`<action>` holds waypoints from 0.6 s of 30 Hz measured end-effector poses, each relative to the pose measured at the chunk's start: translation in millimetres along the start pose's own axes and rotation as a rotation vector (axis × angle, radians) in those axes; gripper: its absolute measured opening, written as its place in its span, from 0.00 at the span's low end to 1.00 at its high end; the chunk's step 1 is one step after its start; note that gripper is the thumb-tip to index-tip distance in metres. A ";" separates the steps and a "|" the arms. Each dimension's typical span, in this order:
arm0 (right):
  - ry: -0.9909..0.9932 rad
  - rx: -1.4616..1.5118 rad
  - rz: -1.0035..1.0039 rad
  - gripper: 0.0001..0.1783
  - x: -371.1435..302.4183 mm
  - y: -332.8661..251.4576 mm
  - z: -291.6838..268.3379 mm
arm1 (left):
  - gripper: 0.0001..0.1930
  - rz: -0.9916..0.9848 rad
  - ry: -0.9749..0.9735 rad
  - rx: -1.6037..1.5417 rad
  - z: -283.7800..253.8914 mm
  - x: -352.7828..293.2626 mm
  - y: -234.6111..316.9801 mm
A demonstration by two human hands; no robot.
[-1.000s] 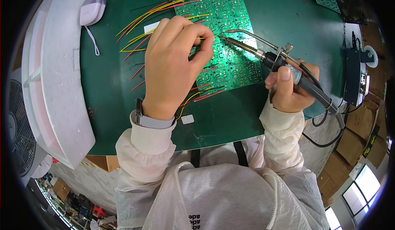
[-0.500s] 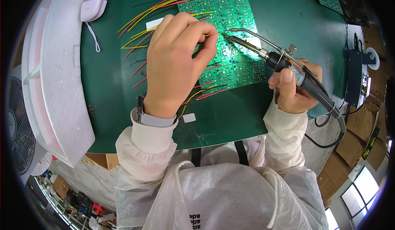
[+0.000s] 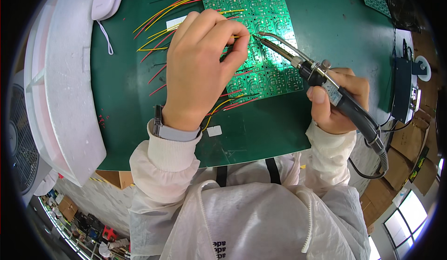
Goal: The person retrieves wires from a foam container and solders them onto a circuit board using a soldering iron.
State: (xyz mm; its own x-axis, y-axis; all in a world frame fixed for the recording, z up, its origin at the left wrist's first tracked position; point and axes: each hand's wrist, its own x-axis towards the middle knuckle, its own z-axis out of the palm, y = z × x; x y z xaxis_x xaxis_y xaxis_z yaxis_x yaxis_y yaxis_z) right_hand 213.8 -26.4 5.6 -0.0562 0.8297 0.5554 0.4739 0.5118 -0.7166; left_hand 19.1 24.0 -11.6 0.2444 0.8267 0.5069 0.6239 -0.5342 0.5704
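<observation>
The left hand (image 3: 202,64) (back turned up) pinches; the right hand (image 3: 336,119) grips.

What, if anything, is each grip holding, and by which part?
Right grip: the soldering iron, by its handle. Left grip: a yellow wire, pinched apparently close to one end.

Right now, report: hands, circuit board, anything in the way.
Left hand pinching yellow wire over circuit board. Right hand holding soldering iron, tip near wire, contact unclear. Board flat, partly hidden by left hand. Other wires crossing board's left edge.
</observation>
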 end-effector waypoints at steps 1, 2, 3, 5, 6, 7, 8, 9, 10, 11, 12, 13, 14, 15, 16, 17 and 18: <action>0.007 -0.046 -0.035 0.18 -1.2 1.3 0.7 | 0.06 0.000 0.000 0.006 0.6 -0.6 -0.6; 0.006 -0.045 -0.035 0.18 -2.1 0.7 0.8 | 0.06 -0.001 -0.001 0.007 0.6 -0.3 -0.5; 0.020 -0.047 -0.019 0.19 -3.0 -0.1 0.9 | 0.06 0.013 0.006 0.011 0.9 0.4 -0.4; 0.033 -0.049 -0.003 0.20 -3.9 -0.7 1.3 | 0.06 0.026 0.012 0.014 0.8 0.7 0.3; 0.040 -0.039 0.003 0.21 -3.8 -0.5 1.6 | 0.06 0.030 0.013 0.028 0.7 0.6 0.7; 0.046 -0.029 0.010 0.21 -3.8 0.0 1.8 | 0.06 0.035 0.013 0.042 0.7 0.5 1.1; 0.046 -0.029 0.010 0.21 -4.0 1.7 1.5 | 0.06 0.035 0.014 0.042 0.4 0.6 0.9; 0.041 -0.005 -0.027 0.19 -4.7 4.6 0.6 | 0.06 0.039 0.011 0.054 0.2 0.8 0.7; 0.034 0.019 -0.063 0.19 -5.3 6.8 0.5 | 0.07 0.043 0.009 0.066 -0.1 0.8 0.4; 0.034 0.018 -0.064 0.19 -5.4 8.0 0.8 | 0.07 0.043 0.009 0.065 0.0 1.1 0.3; 0.067 0.015 -0.093 0.20 -5.4 8.9 1.3 | 0.07 0.047 0.010 0.073 0.0 1.1 0.2; 0.099 0.013 -0.122 0.21 -5.8 9.3 1.6 | 0.07 0.050 0.011 0.081 -0.3 1.0 0.1; 0.097 0.015 -0.124 0.21 -7.4 9.7 0.4 | 0.07 0.048 0.013 0.083 -0.4 0.7 0.4; 0.167 0.046 -0.077 0.22 -9.8 9.2 -2.3 | 0.06 0.036 0.009 0.074 -0.6 0.3 1.1; 0.236 0.077 -0.029 0.23 -11.1 8.3 -3.6 | 0.06 0.024 0.006 0.064 -0.7 0.1 1.7; 0.236 0.078 -0.030 0.23 -10.9 6.8 -3.5 | 0.06 0.024 0.008 0.065 0.5 0.2 2.2; 0.276 0.092 0.011 0.23 -10.0 5.1 -3.2 | 0.06 0.028 0.009 0.072 1.8 0.5 2.8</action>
State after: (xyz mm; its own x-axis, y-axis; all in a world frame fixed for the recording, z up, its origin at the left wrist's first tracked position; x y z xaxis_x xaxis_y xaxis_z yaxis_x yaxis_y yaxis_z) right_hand 219.6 -32.8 -2.2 0.1953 0.7495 0.6325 0.3910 0.5319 -0.7511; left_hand 22.3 23.2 -10.9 0.2557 0.8097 0.5282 0.6688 -0.5427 0.5081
